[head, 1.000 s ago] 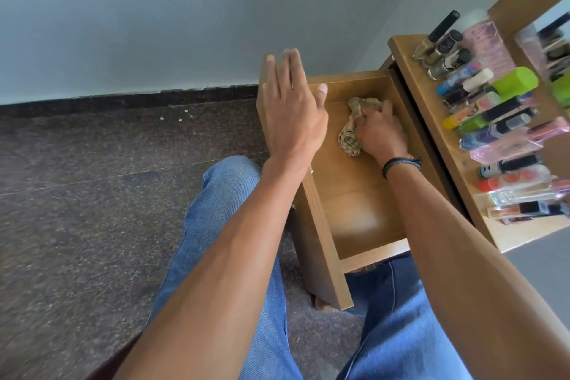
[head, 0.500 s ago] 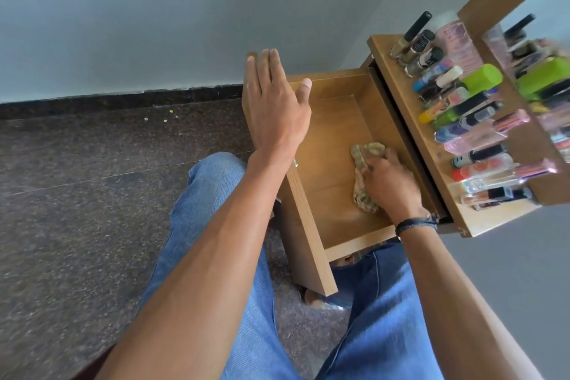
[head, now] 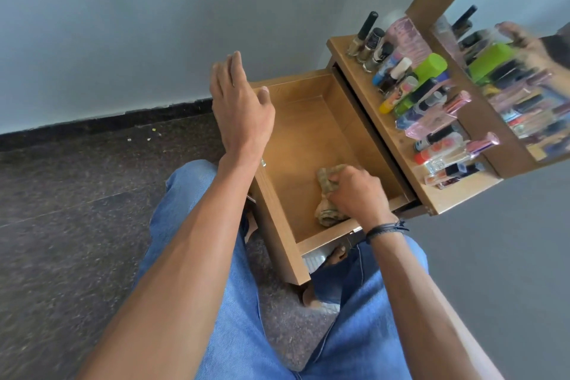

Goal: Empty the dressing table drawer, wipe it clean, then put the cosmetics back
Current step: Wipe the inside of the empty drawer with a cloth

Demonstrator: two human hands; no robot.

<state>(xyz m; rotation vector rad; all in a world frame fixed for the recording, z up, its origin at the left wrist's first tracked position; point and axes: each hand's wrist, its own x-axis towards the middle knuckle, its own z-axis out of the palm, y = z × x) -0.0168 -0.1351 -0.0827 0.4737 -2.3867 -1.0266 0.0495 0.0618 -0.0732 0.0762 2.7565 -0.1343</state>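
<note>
At the 6 o'clock end of the open drawer (head: pixel 303 133), against the wall nearest the person's knees: right hand (head: pixel 354 194) with its fingers (head: pixel 334 183) curled tight around a bunched olive cloth (head: pixel 327 216), pressing it to the drawer floor. A second ago the same hand and cloth were up at the 12 o'clock end; half a second ago, mid-drawer toward 3 o'clock. So one full stroke has been drawn down the length of the floor on the right side. Left hand (head: pixel 240 108) has kept its post at about 10 o'clock, above the drawer's outer front panel, fingers straight and close together, thumb tip at the rim. It reads as steadying the drawer, but actual contact cannot be confirmed from this angle. Drawer holds nothing but the cloth and looks bare and pale elsewhere. Cosmetics (head: pixel 410 92), bottles, tubes and nail polishes, stand packed in a row on the worktop (head: pixel 447 194) from 1 to 3 o'clock of the drawer, doubled in the mirror (head: pixel 509 71) behind. Judgement: emptying is finished and wiping is under way. The strip along the 9 o'clock wall and the corners likely still want a pass. Refilling has not begun, since every item sits on the worktop.
</note>
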